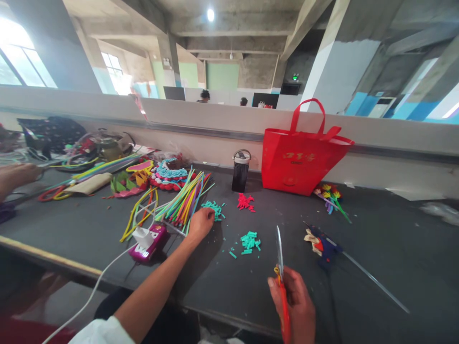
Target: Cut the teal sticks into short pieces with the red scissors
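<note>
My right hand [296,303] is closed round the orange handles of a pair of scissors [279,258], blades pointing up and away over the dark table [376,267]. My left hand [201,223] reaches forward with fingers curled at a small pile of teal cut pieces [215,209], beside a bundle of coloured pipe cleaners [182,200]. I cannot make out what its fingers hold. More teal pieces [249,241] lie between my hands, and red pieces [245,202] lie further back.
A red tote bag [299,160] and a dark bottle [240,172] stand at the back wall. A pink device with a white plug and cable [148,241] lies left of my arm. Finished craft pieces [167,174], small flowers [330,195] and another person's hand [16,177] are about.
</note>
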Action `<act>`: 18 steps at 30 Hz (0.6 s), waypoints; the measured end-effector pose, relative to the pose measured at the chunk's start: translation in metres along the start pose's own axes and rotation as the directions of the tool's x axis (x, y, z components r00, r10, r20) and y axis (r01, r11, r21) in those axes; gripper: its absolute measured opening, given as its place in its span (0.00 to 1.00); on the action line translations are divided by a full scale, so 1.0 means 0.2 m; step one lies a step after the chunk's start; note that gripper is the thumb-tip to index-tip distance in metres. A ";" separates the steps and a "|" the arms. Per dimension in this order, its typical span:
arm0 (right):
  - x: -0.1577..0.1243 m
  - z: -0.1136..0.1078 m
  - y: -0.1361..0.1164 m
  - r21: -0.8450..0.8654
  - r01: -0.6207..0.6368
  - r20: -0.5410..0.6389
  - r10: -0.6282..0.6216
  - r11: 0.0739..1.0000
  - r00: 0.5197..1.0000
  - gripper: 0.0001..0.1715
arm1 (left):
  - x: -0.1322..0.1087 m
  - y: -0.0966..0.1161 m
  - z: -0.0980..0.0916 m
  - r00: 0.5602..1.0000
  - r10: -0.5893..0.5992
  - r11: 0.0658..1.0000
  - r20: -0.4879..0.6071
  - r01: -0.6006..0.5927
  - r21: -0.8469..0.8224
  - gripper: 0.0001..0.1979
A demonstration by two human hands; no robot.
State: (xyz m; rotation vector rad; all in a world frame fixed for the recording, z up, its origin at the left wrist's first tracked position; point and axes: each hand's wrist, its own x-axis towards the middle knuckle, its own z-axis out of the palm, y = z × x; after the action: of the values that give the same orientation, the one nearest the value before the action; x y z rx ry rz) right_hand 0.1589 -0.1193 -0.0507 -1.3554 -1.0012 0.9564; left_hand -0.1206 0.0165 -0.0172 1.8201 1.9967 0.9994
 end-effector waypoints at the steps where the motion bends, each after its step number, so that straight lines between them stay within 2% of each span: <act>1: 0.00 -0.01 0.00 -0.005 -0.005 -0.010 0.005 1.000 1.000 0.29 | -0.01 0.02 0.00 0.999 0.030 0.999 0.012 -0.031 0.025 0.11; 4: 0.00 -0.01 0.00 -0.019 -0.007 -0.035 0.007 1.000 0.999 0.29 | -0.05 0.11 0.03 0.984 0.148 0.986 0.101 -0.155 0.066 0.12; 10: -0.01 0.00 -0.02 0.001 0.028 -0.033 -0.028 1.000 0.999 0.27 | -0.11 0.33 0.19 0.885 0.344 0.912 0.315 -0.395 0.113 0.09; 14: -0.01 0.00 -0.03 0.010 0.049 -0.021 -0.049 0.999 0.999 0.25 | -0.09 0.39 0.28 0.832 0.373 0.866 0.411 -0.471 0.167 0.08; 18: -0.01 0.00 -0.03 0.018 0.051 -0.013 -0.051 0.999 0.999 0.25 | -0.08 0.40 0.34 0.830 0.324 0.856 0.453 -0.461 0.232 0.08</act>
State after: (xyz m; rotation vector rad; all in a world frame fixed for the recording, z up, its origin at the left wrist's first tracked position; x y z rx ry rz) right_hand 0.1582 -0.1212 -0.0446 -1.3134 -1.0111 0.9156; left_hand -0.0150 0.0210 -0.0209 2.4603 1.6342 0.3222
